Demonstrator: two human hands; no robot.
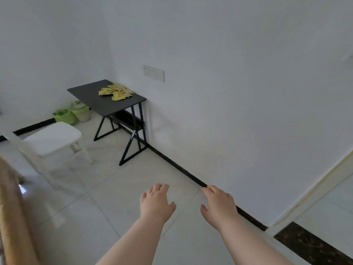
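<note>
My left hand [156,202] and my right hand [219,204] are stretched out in front of me over the tiled floor, palms down, fingers relaxed and holding nothing. Far ahead at the left, a small black table [91,96] on a black metal frame stands in the corner against the white wall. A loose pile of several yellow packets [114,91] lies on the table's far right part. Both hands are well short of the table.
A white chair [53,137] stands left of the table. Two bins with green liners [65,115] sit on the floor in the corner behind it. A black skirting [177,167] runs along the wall. A door frame [313,190] is at the right; a wooden edge [11,217] at the left.
</note>
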